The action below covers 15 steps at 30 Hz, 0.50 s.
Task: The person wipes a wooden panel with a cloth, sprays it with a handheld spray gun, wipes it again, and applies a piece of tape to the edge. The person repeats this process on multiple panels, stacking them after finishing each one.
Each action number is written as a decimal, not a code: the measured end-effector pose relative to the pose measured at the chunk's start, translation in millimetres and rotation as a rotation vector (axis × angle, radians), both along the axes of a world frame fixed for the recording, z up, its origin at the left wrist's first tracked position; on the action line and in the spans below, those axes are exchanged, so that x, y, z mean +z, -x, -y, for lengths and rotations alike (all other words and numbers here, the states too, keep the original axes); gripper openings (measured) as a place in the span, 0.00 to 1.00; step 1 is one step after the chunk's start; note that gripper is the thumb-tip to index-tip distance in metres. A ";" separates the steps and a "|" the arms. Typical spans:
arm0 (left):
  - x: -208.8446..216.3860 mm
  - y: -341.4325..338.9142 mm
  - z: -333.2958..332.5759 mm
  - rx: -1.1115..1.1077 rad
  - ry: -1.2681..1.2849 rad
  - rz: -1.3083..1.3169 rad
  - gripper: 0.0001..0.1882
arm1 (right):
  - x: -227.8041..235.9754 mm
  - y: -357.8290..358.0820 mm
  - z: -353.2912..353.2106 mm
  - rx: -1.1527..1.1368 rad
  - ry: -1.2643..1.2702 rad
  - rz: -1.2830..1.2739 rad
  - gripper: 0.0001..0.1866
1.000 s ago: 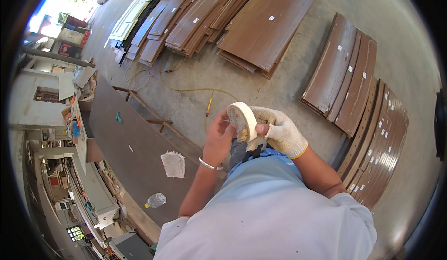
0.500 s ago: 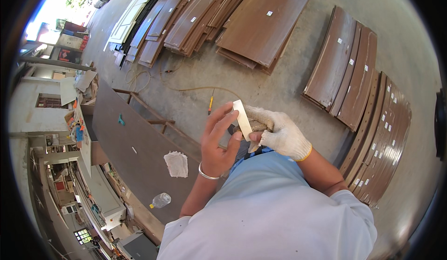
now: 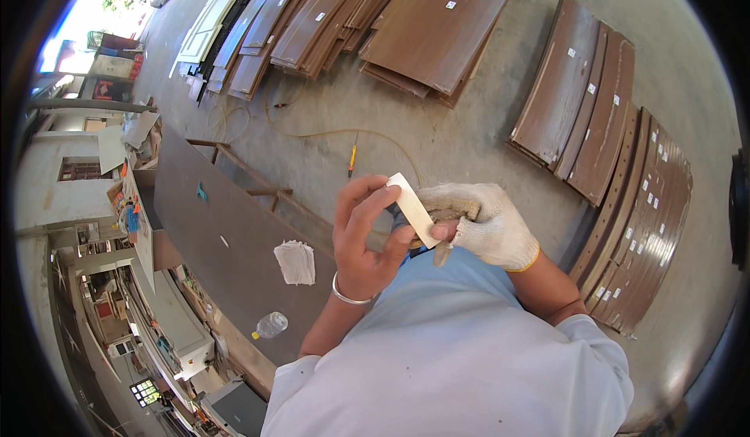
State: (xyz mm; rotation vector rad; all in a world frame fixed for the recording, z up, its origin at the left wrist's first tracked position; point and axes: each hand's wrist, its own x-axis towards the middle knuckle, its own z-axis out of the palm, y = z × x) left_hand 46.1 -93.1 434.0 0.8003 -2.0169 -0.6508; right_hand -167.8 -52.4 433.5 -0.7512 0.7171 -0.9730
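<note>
Between my two hands is a small flat cream-white strip (image 3: 414,212), held at a slant in front of my body. My left hand (image 3: 366,241) is bare, with a silver bangle at the wrist; its fingertips grip the strip's upper end and left edge. A worn white knit glove with a yellow cuff covers my right hand (image 3: 486,222), except for the bare thumb tip, which presses on the strip's lower end. The gloved fingers curl behind the strip and are partly hidden. What the strip is, I cannot make out.
To the left is a long dark brown board (image 3: 234,241) bearing a folded white cloth (image 3: 294,263), a clear plastic bottle (image 3: 271,325) and a teal tool (image 3: 201,191). A yellow-handled tool (image 3: 352,159) and a thin hose (image 3: 312,134) lie on the floor. Brown panels (image 3: 441,26) are stacked beyond.
The strip has tilted further, its lower end swinging right. My right hand has shifted slightly right with it, while my left hand keeps its grip. The whole view has shifted a little.
</note>
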 end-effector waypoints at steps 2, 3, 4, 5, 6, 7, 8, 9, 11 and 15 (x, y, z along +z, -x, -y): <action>3.0 -0.1 -3.6 -0.003 0.015 0.008 0.24 | -0.7 -0.5 -1.9 0.004 -0.011 0.029 0.26; 4.1 -0.2 -5.1 -0.005 0.021 0.013 0.25 | -1.4 -1.6 -2.7 0.007 -0.020 0.044 0.26; 4.9 -0.3 -6.2 0.002 0.020 0.012 0.25 | -2.4 -3.1 -3.5 -0.007 -0.002 0.028 0.27; 5.2 -0.5 -7.1 0.009 0.020 0.012 0.25 | -3.8 -5.4 -4.1 -0.021 0.017 0.013 0.27; 5.2 -1.1 -7.7 0.016 0.021 0.011 0.25 | -5.2 -7.8 -4.7 -0.036 0.055 0.013 0.27; 4.7 -1.7 -8.2 0.018 0.007 0.007 0.24 | -7.1 -10.8 -4.6 -0.051 0.070 -0.022 0.28; 3.9 -2.5 -8.2 0.020 -0.007 0.003 0.24 | -9.3 -14.3 -3.9 -0.068 0.101 -0.041 0.28; 2.7 -3.5 -8.3 0.022 -0.021 -0.002 0.24 | -11.4 -17.0 -3.4 -0.086 0.133 -0.060 0.29; 0.4 -5.8 -9.1 0.071 -0.011 0.069 0.23 | -15.8 -20.6 -1.7 -0.089 0.211 -0.277 0.29; -3.2 -8.8 -10.1 0.155 0.004 0.126 0.23 | -22.7 -26.1 3.5 -0.130 0.408 -0.540 0.28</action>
